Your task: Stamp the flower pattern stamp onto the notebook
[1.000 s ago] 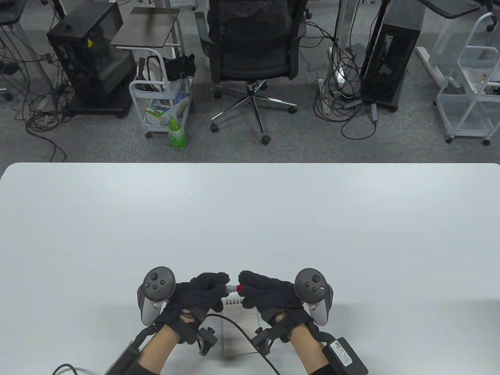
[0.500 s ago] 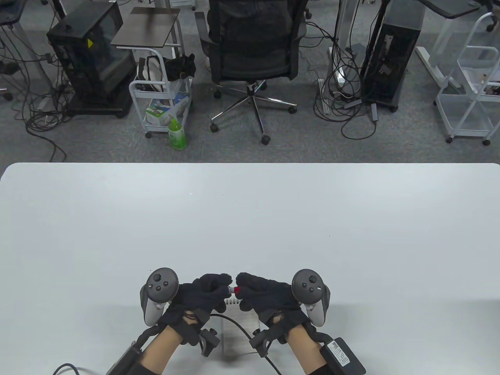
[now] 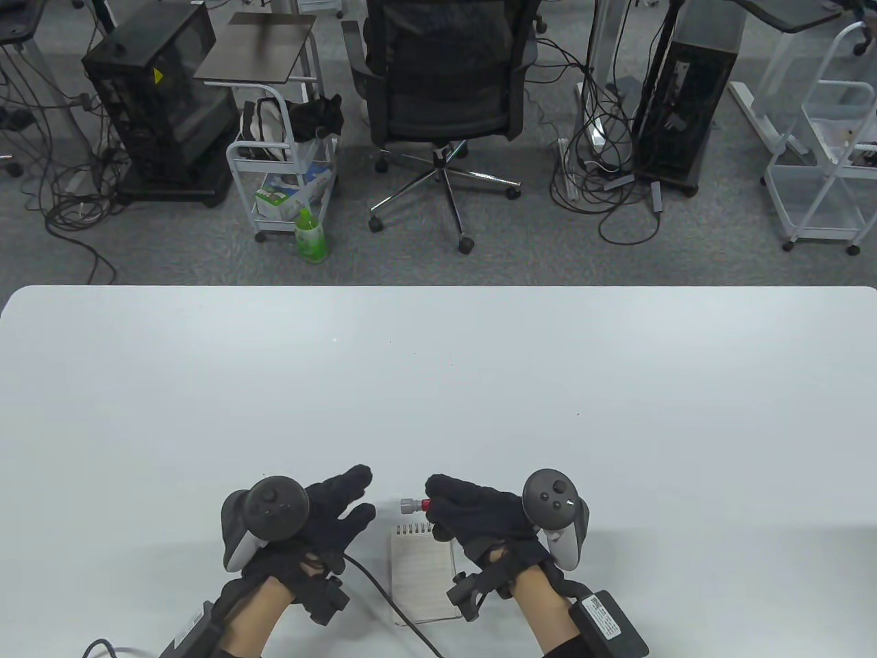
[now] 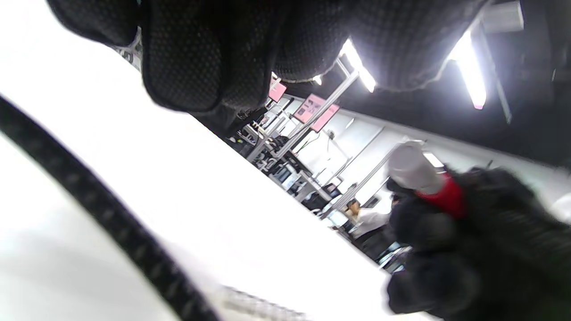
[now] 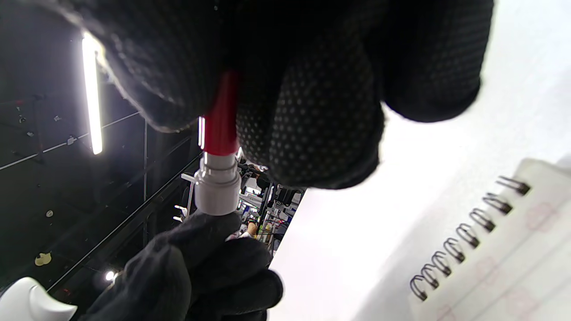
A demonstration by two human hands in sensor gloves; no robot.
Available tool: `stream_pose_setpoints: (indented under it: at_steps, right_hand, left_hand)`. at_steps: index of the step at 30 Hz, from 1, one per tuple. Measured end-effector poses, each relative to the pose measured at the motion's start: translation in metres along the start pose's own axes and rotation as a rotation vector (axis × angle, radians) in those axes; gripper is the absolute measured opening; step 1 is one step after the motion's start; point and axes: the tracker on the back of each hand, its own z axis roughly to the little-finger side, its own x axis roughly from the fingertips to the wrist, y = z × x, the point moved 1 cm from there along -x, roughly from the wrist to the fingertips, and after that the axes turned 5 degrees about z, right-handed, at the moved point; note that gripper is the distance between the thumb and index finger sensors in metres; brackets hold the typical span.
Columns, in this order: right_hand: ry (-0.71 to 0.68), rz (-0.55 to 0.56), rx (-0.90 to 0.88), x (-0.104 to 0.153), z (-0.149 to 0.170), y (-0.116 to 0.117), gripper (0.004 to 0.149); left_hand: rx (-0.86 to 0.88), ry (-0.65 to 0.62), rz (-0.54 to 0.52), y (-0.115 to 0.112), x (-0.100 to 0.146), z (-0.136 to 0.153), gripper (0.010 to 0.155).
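Table view: stamp (image 3: pixel 413 506) mostly inside right hand (image 3: pixel 479 519)

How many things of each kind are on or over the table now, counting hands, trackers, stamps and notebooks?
Hands: 2, left hand and right hand
Trackers: 2, left tracker and right tracker
Stamps: 1, stamp
Notebooks: 1, notebook
Total: 6

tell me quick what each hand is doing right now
Left hand: open, fingers spread, holding nothing.
Right hand: grips the stamp.
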Motion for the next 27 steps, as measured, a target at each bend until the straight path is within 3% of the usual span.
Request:
stream_pose_setpoints:
  at_steps: [7,13,19,27]
  right_hand:
    - [-0.022,0.043,0.087,-0.002,-0.001,-0.018,0.048]
    - [-0.085,0.106,0.470,-0.009,-0.016,-0.043,0.048]
    - [-0.001,0.106,0.798,-0.031,-0.023,-0.064,0.047]
    - [0.077,0.034,1.166,-0.048,-0.013,-0.058,0.047]
  left_hand:
    - [-0.248,0.058,-0.023,0.015,0.009,0.022,0.066]
    - [-0.299,0.074,-0.011,0.017,0.009,0.030,0.066]
    - [-0.295,0.068,-0.005,0.018,0.009,0.031,0.066]
    - [-0.295,0.081,-0.007,0.027,0.012,0.040,0.067]
